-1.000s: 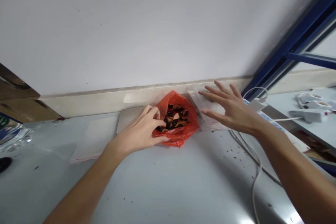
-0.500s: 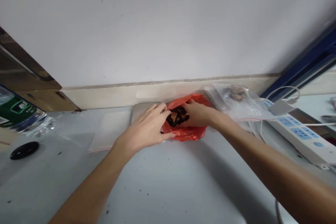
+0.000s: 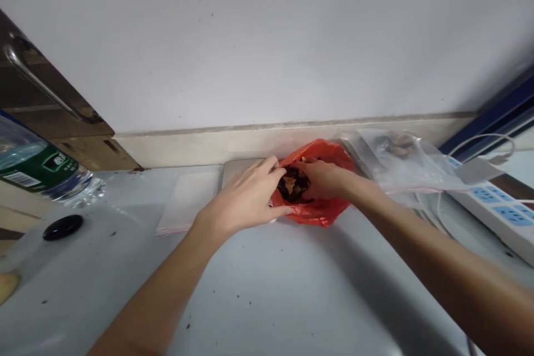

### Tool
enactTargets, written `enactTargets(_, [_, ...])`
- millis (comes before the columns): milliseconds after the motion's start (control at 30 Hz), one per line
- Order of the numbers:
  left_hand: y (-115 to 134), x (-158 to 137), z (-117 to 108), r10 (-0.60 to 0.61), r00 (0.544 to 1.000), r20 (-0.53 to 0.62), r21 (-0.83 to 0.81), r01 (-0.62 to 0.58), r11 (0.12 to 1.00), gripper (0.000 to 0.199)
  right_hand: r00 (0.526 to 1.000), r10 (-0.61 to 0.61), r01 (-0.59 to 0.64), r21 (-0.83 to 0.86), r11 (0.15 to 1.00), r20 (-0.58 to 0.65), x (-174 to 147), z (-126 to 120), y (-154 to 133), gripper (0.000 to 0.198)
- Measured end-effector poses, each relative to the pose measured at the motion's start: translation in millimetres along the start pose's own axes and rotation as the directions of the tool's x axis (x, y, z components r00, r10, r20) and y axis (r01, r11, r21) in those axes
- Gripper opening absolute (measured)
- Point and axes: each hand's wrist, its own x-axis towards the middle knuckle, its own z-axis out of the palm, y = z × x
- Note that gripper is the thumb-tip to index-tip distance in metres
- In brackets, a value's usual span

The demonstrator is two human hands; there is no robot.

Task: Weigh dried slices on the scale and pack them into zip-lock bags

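A red plastic bag stands with its mouth open on the grey table, close to the wall. Dark brown dried pieces, some with lighter tan faces, lie inside it; I cannot tell their kind. My left hand grips the near left rim of the bag between thumb and fingers. Reaching in from the right, my right hand is inside the bag among the pieces, its fingertips hidden. Behind my left hand is a flat silver-grey plate like a small scale, partly covered.
Left of the hands lies a stack of clear plastic bags. A water bottle and a black oval object are farther left. To the right are a clear bag with brown pieces, a power strip and cables.
The whole view has shifted, so everything sits farther right in the picture. My right hand's fingers are now sunk deeper among the pieces; my left hand keeps its hold on the bag's rim.
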Motion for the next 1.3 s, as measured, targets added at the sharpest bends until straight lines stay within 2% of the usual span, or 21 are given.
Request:
enactTargets(167, [-2.2, -0.7, -0.4, -0.003, 1.000, -0.009, -0.022, 0.003, 1.000, 0.031, 0.999, 0.037, -0.038, 0.059, 0.998, 0.019, -4.0, -12.7, -2.0, 0.041])
enactTargets(367, [-7.1, -4.6, -6.8, -0.011, 1.000, 0.021, -0.202, 0.015, 0.979, 0.046, 0.998, -0.054, 0.060, 0.206, 0.977, -0.034, -15.1, -32.4, 10.6, 0.035])
enactTargets(467, [-10.1, -7.2, -10.8, -0.016, 1.000, 0.001, -0.233, 0.016, 0.972, 0.047, 0.998, -0.062, 0.069, 0.272, 0.960, -0.033, -17.8, -42.5, 16.5, 0.030])
enactTargets(767, [-19.1, -9.2, -12.8, -0.011, 1.000, -0.013, -0.217, 0.008, 0.976, 0.050, 0.991, -0.084, 0.110, 0.275, 0.955, -0.102, -16.6, -41.0, 12.7, 0.031])
enactTargets(933, [-27.5, -11.9, -24.8, 0.016, 1.000, -0.010, -0.184, -0.018, 0.983, 0.051, 0.997, -0.070, 0.060, 0.300, 0.952, 0.023, -23.4, -57.7, 19.8, 0.025])
enactTargets(1067, [-38.7, -20.3, -40.5, -0.067, 0.998, 0.007, -0.156, 0.068, 0.985, 0.063, 0.999, -0.036, 0.034, 0.330, 0.943, 0.001, -34.8, -72.2, 29.1, 0.035])
enactTargets(1167, [-49.9, -28.5, -50.6, -0.172, 0.982, 0.078, -0.101, 0.179, 0.979, 0.070, 0.994, -0.061, 0.093, 0.385, 0.918, -0.094, -43.1, -81.4, 27.9, 0.039])
enactTargets(1233, [-57.2, -33.0, -55.0, -0.261, 0.952, 0.162, -0.061, 0.274, 0.960, 0.076, 0.981, -0.101, 0.161, 0.409, 0.898, -0.165, -42.5, -85.7, 20.7, 0.034])
enactTargets(1300, [-63.4, -35.8, -57.0, -0.343, 0.908, 0.240, -0.020, 0.358, 0.933, 0.082, 0.973, -0.139, 0.207, 0.429, 0.879, -0.183, -35.1, -87.9, 8.2, 0.030])
